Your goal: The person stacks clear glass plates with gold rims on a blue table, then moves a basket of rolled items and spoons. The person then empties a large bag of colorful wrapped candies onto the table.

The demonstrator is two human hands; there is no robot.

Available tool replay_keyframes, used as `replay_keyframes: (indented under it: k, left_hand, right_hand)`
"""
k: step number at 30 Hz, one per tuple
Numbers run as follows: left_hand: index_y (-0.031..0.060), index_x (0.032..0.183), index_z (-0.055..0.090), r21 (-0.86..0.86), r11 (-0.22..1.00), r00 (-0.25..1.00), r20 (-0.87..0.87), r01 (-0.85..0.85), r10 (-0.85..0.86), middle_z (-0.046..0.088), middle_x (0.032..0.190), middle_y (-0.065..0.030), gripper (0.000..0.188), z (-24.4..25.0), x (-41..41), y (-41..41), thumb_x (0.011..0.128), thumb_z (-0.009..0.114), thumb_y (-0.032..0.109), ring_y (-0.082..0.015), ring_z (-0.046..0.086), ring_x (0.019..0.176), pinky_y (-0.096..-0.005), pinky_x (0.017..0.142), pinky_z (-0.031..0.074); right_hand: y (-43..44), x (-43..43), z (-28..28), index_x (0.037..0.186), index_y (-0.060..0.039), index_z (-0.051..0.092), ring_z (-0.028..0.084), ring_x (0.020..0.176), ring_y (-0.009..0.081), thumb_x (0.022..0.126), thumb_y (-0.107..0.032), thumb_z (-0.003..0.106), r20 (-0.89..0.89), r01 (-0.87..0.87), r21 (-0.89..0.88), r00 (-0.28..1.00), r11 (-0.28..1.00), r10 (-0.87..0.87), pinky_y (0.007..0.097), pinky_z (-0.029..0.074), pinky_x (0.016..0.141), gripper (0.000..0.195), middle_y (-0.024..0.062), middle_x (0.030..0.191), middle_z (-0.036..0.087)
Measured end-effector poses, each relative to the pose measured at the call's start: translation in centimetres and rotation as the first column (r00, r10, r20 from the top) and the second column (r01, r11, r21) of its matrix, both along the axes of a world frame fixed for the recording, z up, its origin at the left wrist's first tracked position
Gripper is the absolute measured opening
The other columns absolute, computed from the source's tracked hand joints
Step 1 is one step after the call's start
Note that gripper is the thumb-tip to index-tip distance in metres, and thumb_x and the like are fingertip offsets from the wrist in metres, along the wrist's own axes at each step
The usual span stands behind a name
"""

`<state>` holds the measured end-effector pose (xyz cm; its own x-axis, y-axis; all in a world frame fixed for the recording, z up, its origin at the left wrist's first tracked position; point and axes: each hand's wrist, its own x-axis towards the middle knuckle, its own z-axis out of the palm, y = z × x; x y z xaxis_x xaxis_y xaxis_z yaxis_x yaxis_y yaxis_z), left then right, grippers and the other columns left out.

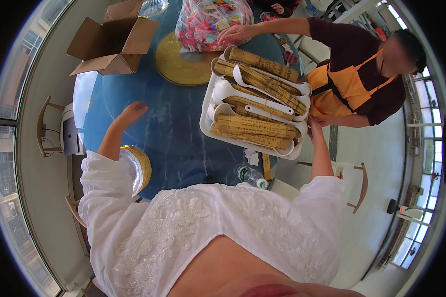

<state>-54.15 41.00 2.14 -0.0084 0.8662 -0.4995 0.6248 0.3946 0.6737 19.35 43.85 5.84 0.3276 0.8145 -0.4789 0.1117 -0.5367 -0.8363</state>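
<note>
My left hand (133, 112) is over the blue tabletop (171, 122), left of a white plastic tray (208, 124), fingers spread and holding nothing. My right hand (314, 130) grips the tray's right side, its fingers partly hidden by the rim and by a co-worker's hand (325, 119) close against it. The tray is heaped with tan bundles of bamboo slips (254, 126) that bear writing. White ladles (238, 92) lie among and over the bundles. The tray's near right corner reaches past the table edge.
Behind the tray are a clear bag of colourful wrapped packets (215, 22), a gold round board (174, 63) and an open cardboard box (113, 41). Gold foil plates (141, 167) stack at the left edge. A plastic bottle (252, 177) lies near me; scissors (290, 58) lie beyond. A co-worker (353, 81) stands right.
</note>
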Motion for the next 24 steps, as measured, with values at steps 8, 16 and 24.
replay_keyframes:
  k: [8, 16, 24]
  left_hand:
    - [0.0113, 0.122, 0.056, 0.202, 0.960, 0.966, 0.208, -0.195, 0.152, 0.060, 0.117, -0.0091, 0.034, 9.1, -4.2, -9.0, 0.092, 0.057, 0.028, -0.0234, 0.058, 0.106, -0.0330, 0.088, 0.048]
    - [0.0097, 0.117, 0.058, 0.243, 0.917, 0.898, 0.388, -0.317, 0.208, 0.063, 0.111, -0.0074, 0.027, 10.5, -1.9, -14.9, 0.093, 0.056, 0.020, -0.0204, 0.059, 0.105, -0.0332, 0.089, 0.047]
    - [0.0050, 0.112, 0.060, 0.162, 0.929, 0.825, 0.528, -0.332, 0.203, 0.064, 0.108, -0.0076, 0.023, 11.0, 1.4, -19.2, 0.090, 0.059, 0.014, -0.0181, 0.060, 0.099, -0.0307, 0.087, 0.047]
  right_hand:
    - [2.7, -11.5, 15.6, 0.103, -0.0018, 0.063, 0.064, 0.087, 0.0296, 0.090, -0.033, 0.049, 0.890, -0.262, -0.435, 0.016, 0.861, 0.455, 0.0376, 0.050, 0.074, 0.037, 0.0177, 0.091, 0.066]
    - [14.8, -38.3, 19.9, 0.117, -0.0039, 0.058, 0.063, 0.093, 0.0333, 0.086, -0.031, 0.059, 0.940, -0.894, 0.002, 0.155, 0.448, 0.304, 0.0369, 0.049, 0.081, 0.041, 0.0189, 0.097, 0.066]
    - [30.7, -44.9, 8.1, 0.142, -0.0040, 0.024, 0.027, 0.134, 0.0373, 0.071, -0.044, 0.072, 0.963, -0.731, -0.205, -0.032, 0.650, 0.267, 0.0453, 0.028, 0.108, 0.095, 0.0172, 0.146, 0.030]
